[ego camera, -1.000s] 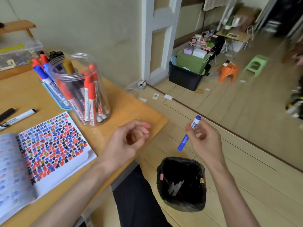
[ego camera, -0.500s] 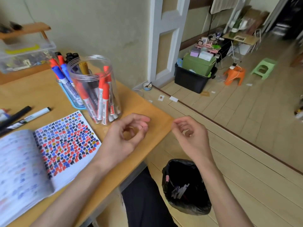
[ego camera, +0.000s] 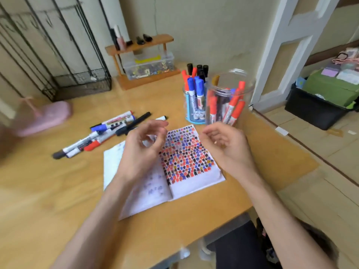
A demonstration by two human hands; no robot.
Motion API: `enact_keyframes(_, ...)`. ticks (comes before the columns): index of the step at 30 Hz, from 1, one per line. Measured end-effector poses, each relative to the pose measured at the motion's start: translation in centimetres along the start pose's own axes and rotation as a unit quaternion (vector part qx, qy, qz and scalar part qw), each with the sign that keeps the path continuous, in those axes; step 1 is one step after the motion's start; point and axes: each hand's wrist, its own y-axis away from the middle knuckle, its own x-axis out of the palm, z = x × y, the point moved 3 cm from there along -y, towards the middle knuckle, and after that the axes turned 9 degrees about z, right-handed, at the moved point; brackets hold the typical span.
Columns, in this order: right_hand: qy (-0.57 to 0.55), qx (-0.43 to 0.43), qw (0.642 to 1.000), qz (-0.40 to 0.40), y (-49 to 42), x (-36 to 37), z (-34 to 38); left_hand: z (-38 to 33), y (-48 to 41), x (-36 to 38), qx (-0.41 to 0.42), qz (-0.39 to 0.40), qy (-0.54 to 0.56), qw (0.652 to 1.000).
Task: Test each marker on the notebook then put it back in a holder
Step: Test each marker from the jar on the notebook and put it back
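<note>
1. The loose markers (ego camera: 116, 121) lie on the table (ego camera: 48, 191) left of the notebook (ego camera: 186, 158), their long axes running from near-left to far-right. Those in the blue holder (ego camera: 195, 113) stand upright; those in the clear jar (ego camera: 227, 105) lean.
2. The notebook lies open, its spine running away from me, its right page full of colour marks.
3. My left hand (ego camera: 143, 150) hangs over the left page and hides part of it. My right hand (ego camera: 227, 148) hovers at the far right corner. Both have loosely curled fingers and hold nothing.
4. Blur smears everything, and I cannot identify the pink thing (ego camera: 44, 117) at the left.
5. A second ago my right hand pinched a blue marker above a bin; now it is empty.
</note>
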Motion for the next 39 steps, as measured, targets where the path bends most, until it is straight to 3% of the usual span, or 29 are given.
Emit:
enact_keyframes(8, 0.003, -0.003, 0.997, 0.077, -4.1, 5.6, 0.5, 7.1, -0.4, -6.4, -0.055, -0.075, -0.264, 0.960)
enact_keyframes(18, 0.030, 0.043, 0.995, 0.086, -4.4, 6.8, -0.9, 9.9, -2.7, -5.9, -0.099, -0.075, -0.325, 0.937)
enact_keyframes(25, 0.037, 0.047, 0.993, 0.098, -4.1, 7.2, -1.3, 9.7, -2.8, -5.7, -0.053, -0.073, -0.386, 0.918)
enact_keyframes(28, 0.036, 0.051, 0.993, 0.096, -4.2, 7.4, -1.3, 9.4, -2.5, -5.9, -0.043, -0.086, -0.327, 0.940)
enact_keyframes(32, 0.011, 0.065, 0.993, 0.096, -4.3, 8.0, -1.0, 7.6, -2.0, -6.0, -0.058, -0.085, -0.110, 0.989)
enact_keyframes(35, -0.008, 0.082, 0.992, 0.097, -4.2, 8.3, -0.8, 5.3, -1.1, -5.2, -0.059, -0.045, 0.024, 0.997)
enact_keyframes(39, -0.110, 0.085, 0.988, 0.075, -3.9, 8.2, 0.0, 2.9, 0.3, -3.8, -0.042, 0.021, 0.069, 0.997)
